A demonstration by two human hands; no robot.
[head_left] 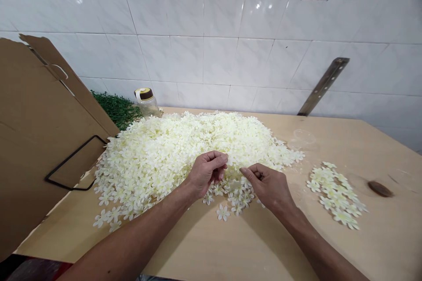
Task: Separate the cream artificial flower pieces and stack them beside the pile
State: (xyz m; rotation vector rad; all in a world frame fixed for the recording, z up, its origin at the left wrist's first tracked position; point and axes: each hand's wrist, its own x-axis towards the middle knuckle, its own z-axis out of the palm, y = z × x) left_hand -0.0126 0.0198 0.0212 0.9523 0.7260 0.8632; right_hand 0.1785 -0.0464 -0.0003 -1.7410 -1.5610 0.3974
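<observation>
A big heap of pale cream artificial flowers (158,153) covers the middle of the table. My left hand (208,172) is over the front of the heap, its thumb and forefinger pinched together and the other fingers curled. Facing it a short way to the right, my right hand (268,184) is also closed in a pinch. Whatever the fingertips hold is too small and too close in colour to the flowers behind to make out. A single loose flower (223,212) lies on the wood just below my hands.
A smaller flower group (336,195) lies right, beside a dark brown oval object (380,188). Left stands a cardboard box (49,140) with a black wire frame (70,189). Behind are green artificial foliage (115,109) and a brown-lidded bottle (147,103). A metal bracket (323,88) leans against the tiled wall.
</observation>
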